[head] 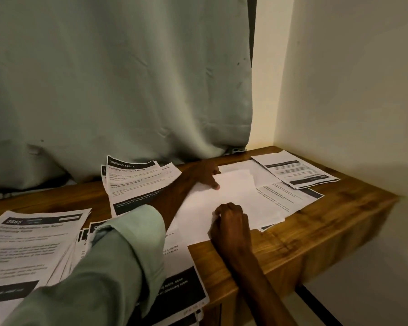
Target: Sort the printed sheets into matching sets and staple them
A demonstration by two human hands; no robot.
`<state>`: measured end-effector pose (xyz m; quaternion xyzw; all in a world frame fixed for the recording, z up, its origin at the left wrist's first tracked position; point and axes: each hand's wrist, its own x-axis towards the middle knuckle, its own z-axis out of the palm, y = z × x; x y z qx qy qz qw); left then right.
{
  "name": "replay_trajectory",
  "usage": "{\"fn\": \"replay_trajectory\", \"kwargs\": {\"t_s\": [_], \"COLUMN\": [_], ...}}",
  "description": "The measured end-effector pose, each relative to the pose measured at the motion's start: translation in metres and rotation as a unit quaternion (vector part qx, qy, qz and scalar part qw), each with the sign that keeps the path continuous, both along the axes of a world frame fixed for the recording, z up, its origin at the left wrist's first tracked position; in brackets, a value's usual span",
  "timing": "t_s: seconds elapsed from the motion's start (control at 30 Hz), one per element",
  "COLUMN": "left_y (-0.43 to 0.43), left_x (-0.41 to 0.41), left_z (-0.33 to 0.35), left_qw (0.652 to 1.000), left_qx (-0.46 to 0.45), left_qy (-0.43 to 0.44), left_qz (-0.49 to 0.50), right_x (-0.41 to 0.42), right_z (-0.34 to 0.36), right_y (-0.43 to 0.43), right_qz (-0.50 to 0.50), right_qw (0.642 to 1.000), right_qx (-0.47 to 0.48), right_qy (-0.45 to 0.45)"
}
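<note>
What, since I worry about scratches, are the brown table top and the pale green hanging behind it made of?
The brown table top looks like wood under a smooth, faintly glossy varnish: grain streaks and plank seams show, though it could be veneer. The pale green hanging looks like soft matte cloth: it falls in folds and bunches at the table's back edge.

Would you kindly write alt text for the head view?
Two hands handle a blank white sheet on a wooden table: the left hand touches its far edge, the right hand grips its near edge. Printed sheets lie around it.
</note>
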<state>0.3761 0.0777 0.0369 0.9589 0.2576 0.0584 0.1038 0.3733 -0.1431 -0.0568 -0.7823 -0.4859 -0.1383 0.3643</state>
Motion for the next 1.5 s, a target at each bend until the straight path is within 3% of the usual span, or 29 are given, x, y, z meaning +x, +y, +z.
{"fn": "replay_trajectory", "kwargs": {"t_s": [0.2,0.3,0.37,0.43,0.47,0.53,0.6,0.67,0.7,0.73,0.87,0.9,1.0,1.07,1.13,1.2,1.27,1.4,1.5], "left_y": [-0.021,-0.029,-0.038,-0.053,-0.062,-0.076,-0.083,-0.082,-0.080,-0.076,-0.056,-0.051,-0.046,-0.046,-0.048,-0.050,-0.052,-0.063,-0.066], "left_x": [-0.016,-0.028,-0.039,-0.056,-0.068,-0.092,-0.119,-0.148,-0.162,-0.176,-0.221,-0.229,-0.249,-0.256,-0.259,-0.259,-0.257,-0.253,-0.251], "left_z": [0.040,0.063,0.085,0.109,0.120,0.135,0.135,0.124,0.114,0.102,0.054,0.043,0.018,0.008,0.004,0.003,0.002,0.005,-0.001], "left_qw": [0.995,0.977,0.961,0.948,0.942,0.928,0.923,0.929,0.931,0.929,0.928,0.931,0.932,0.923,0.891,0.832,0.792,0.764,0.767], "left_qx": [0.043,0.093,0.132,0.163,0.160,0.118,0.033,-0.038,-0.070,-0.105,-0.162,-0.164,-0.197,-0.202,-0.230,-0.306,-0.365,-0.442,-0.449], "left_qy": [-0.092,-0.191,-0.243,-0.273,-0.296,-0.348,-0.373,-0.346,-0.328,-0.315,-0.282,-0.273,-0.267,-0.306,-0.388,-0.461,-0.483,-0.455,-0.446], "left_qz": [-0.005,-0.006,-0.001,-0.010,-0.024,-0.057,-0.090,-0.129,-0.146,-0.161,-0.182,-0.177,-0.145,-0.115,-0.052,0.026,0.078,0.116,0.104], "right_x": [0.000,-0.006,-0.006,-0.003,-0.001,0.006,0.017,0.023,0.025,0.028,0.027,0.024,0.009,0.002,-0.001,-0.003,-0.008,-0.013,-0.012], "right_z": [0.002,0.008,0.010,0.014,0.018,0.027,0.037,0.042,0.045,0.047,0.049,0.047,0.044,0.047,0.048,0.051,0.058,0.065,0.057], "right_y": [-0.004,-0.010,-0.014,-0.018,-0.019,-0.022,-0.024,-0.031,-0.035,-0.039,-0.036,-0.032,-0.024,-0.020,-0.015,-0.011,-0.008,-0.001,0.005], "right_qz": [0.027,0.038,0.062,0.114,0.147,0.198,0.235,0.289,0.301,0.300,0.306,0.303,0.286,0.259,0.257,0.272,0.280,0.285,0.290], "right_qw": [0.995,0.989,0.981,0.952,0.919,0.822,0.689,0.510,0.453,0.432,0.450,0.483,0.628,0.679,0.688,0.683,0.687,0.703,0.707], "right_qx": [0.081,0.132,0.135,0.131,0.135,0.146,0.167,0.232,0.249,0.246,0.220,0.217,0.168,0.160,0.161,0.162,0.148,0.137,0.121], "right_qy": [0.053,0.062,0.126,0.254,0.339,0.514,0.665,0.776,0.801,0.814,0.810,0.793,0.704,0.667,0.659,0.658,0.653,0.637,0.634]}}
